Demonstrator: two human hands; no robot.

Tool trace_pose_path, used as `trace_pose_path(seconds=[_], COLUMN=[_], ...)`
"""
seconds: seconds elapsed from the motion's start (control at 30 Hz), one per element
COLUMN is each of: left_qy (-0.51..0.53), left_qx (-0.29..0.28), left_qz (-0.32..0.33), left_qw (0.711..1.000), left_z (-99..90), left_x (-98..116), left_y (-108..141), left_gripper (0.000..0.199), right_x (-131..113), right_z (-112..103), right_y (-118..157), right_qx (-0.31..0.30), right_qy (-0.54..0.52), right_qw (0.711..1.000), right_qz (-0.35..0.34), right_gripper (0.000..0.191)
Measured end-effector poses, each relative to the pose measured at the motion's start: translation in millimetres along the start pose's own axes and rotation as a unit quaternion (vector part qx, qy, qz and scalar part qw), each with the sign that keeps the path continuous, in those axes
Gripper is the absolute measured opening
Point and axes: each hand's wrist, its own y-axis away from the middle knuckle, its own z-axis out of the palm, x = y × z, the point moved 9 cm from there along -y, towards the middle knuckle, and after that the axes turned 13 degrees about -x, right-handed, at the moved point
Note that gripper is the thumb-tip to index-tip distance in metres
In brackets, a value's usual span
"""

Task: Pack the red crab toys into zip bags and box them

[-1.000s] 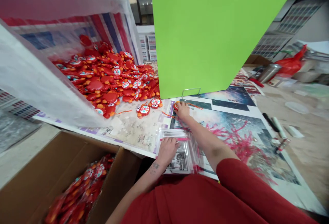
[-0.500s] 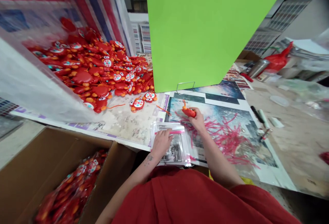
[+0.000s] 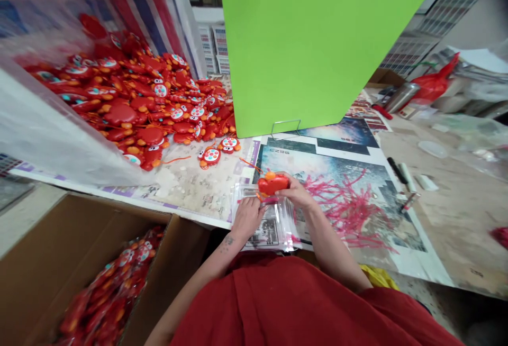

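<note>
My right hand [image 3: 293,191] grips a red and orange crab-shaped plastic toy [image 3: 273,183] by its right side, just above the top of a clear zip bag [image 3: 278,224]. An orange cord hangs from the toy toward the bag's mouth. The fingers of my left hand [image 3: 248,218] are closed at the bag's upper edge, beside its pink zip strip; the fingertips are partly hidden by the toy. Several such bags seem stacked, with black print showing through. Two crab toys [image 3: 209,156] lie on the table beyond my left hand.
A big heap of crab toys [image 3: 151,105] spills from a white-lined sack [image 3: 79,124] at the left. Below it, an open cardboard box [image 3: 51,251] holds bagged toys. A green board [image 3: 325,44] stands behind. Pink strips [image 3: 349,208] lie on the right, near markers [image 3: 397,170].
My right hand has brought the crab toy left and nearer, over the bag's mouth, and the toy has turned. My left hand stays at the bag's top. The view has shifted slightly.
</note>
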Motion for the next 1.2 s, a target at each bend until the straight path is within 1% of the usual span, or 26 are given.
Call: trace_pose_path(seconds=[0.07, 0.13, 0.23, 0.3, 0.4, 0.47, 0.53, 0.57, 0.6, 0.67, 0.7, 0.73, 0.8, 0.9, 0.97, 1.07, 1.13, 1.2], left_qy=[-0.011, -0.010, -0.002, -0.004, -0.009, -0.009, -0.004, 0.000, 0.006, 0.022, 0.030, 0.038, 0.053, 0.070, 0.078, 0.090, 0.096, 0.100], left_qx=[0.029, 0.060, 0.091, 0.101, 0.115, 0.130, 0.139, 0.141, 0.141, 0.144, 0.147, 0.150, 0.155, 0.151, 0.139, 0.122, 0.117, 0.115], left_qz=[0.016, 0.032, 0.042, 0.042, 0.038, 0.037, 0.030, 0.026, 0.022, 0.016, 0.016, 0.017, 0.021, 0.031, 0.036, 0.038, 0.037, 0.036], left_qw=[0.999, 0.998, 0.995, 0.994, 0.993, 0.991, 0.990, 0.990, 0.990, 0.989, 0.989, 0.988, 0.986, 0.986, 0.987, 0.988, 0.988, 0.988], left_z=[-3.0, -6.7, -13.1, -17.2, -22.2, -24.6, -25.3, -25.3, -25.1, -25.8, -26.5, -27.1, -27.3, -24.3, -21.1, -18.3, -18.4, -19.1], left_x=[3, 5, 6, 7, 7, 7, 5, 4, 3, 2, 1, 1, 0, -3, -4, -4, -4, -4], left_y=[3, 6, 11, 14, 17, 18, 19, 19, 18, 18, 18, 17, 16, 14, 12, 11, 11, 11], left_gripper=[0.019, 0.018, 0.018, 0.019, 0.017, 0.016, 0.016, 0.016, 0.015, 0.013, 0.013, 0.012, 0.013, 0.015, 0.016, 0.018, 0.017, 0.016], right_x=[6, 9, 8, 7, 6, 3, -1, -3, -4, -3, -2, 0, 5, 6, 4, -2, -4, -1], right_z=[10, 17, 19, 26, 49, 66, 75, 72, 65, 40, 28, 19, 14, 19, 24, 31, 32, 31], right_y=[-8, -13, -16, -18, -23, -25, -26, -26, -25, -20, -16, -12, -4, 6, 10, 14, 16, 18], right_qx=[-0.033, -0.055, -0.049, -0.058, -0.102, -0.127, -0.133, -0.116, -0.086, -0.015, 0.009, 0.016, -0.011, -0.044, -0.045, -0.048, -0.058, -0.072], right_qy=[0.037, 0.075, 0.133, 0.178, 0.267, 0.332, 0.377, 0.392, 0.404, 0.423, 0.431, 0.438, 0.445, 0.437, 0.424, 0.415, 0.410, 0.397], right_qw=[0.999, 0.996, 0.990, 0.982, 0.958, 0.935, 0.917, 0.913, 0.911, 0.904, 0.898, 0.892, 0.884, 0.887, 0.894, 0.899, 0.900, 0.902], right_qz=[0.004, 0.004, 0.007, 0.020, 0.036, 0.017, -0.012, -0.016, -0.005, 0.050, 0.083, 0.111, 0.141, 0.141, 0.135, 0.131, 0.138, 0.153], right_gripper=[0.059, 0.060, 0.049, 0.042, 0.044, 0.049, 0.052, 0.053, 0.054, 0.053, 0.052, 0.050, 0.042, 0.030, 0.031, 0.038, 0.040, 0.037])
